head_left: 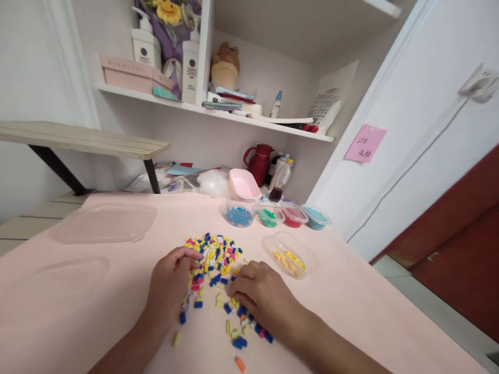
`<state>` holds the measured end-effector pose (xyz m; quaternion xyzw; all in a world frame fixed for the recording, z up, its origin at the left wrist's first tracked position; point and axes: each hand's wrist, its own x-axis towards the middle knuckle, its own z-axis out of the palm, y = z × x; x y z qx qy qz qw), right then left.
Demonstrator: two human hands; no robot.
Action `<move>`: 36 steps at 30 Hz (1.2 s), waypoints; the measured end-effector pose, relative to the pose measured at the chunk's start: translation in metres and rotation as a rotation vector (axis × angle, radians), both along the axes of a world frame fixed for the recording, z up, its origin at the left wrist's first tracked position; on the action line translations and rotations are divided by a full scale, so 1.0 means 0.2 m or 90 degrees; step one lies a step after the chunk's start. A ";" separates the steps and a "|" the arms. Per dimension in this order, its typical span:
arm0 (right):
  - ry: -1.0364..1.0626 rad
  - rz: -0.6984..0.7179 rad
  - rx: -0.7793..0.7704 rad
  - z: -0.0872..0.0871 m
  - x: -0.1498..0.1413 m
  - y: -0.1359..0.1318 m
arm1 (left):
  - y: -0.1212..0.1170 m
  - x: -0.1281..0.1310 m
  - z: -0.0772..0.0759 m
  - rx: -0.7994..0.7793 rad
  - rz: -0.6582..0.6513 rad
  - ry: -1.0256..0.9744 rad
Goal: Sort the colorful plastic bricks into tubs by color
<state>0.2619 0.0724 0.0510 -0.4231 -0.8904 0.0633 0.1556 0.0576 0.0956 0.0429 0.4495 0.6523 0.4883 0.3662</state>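
A heap of small toy building bricks [212, 254] in yellow, blue, white, pink and orange lies on the pink tabletop. My left hand [171, 278] rests at the heap's left edge, its forefinger stretched over the bricks and its fingers slightly apart; no brick shows in it. My right hand [265, 296] bends over the bricks to the right, fingers curled down and together. Its fingertips are partly hidden, so what they hold cannot be made out. Loose bricks [239, 343] lie below and between the hands. Right of the heap, a clear plastic container [307, 259] holds yellow bricks.
Along the back stand tubs of blue bricks [238, 216], green bricks [268, 218], red bricks [293, 215] and light-blue bricks [316, 217]. Behind them are a pink bowl [245, 186], a red jug [260, 163] and bottles [283, 179]. Clear lids [105, 223] lie left.
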 end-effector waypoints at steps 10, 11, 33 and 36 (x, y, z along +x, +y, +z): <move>0.113 0.001 -0.025 0.02 0.07 0.02 | 0.01 0.00 0.00 -0.014 0.000 0.000; 0.131 -0.013 -0.027 0.02 0.07 0.02 | 0.00 0.00 0.00 -0.015 0.001 0.006; 0.194 -0.294 0.225 0.16 0.38 0.08 | 0.01 0.00 0.00 0.006 0.006 0.031; 0.237 -0.115 0.140 0.13 0.25 0.03 | 0.00 0.00 0.00 -0.007 -0.003 0.024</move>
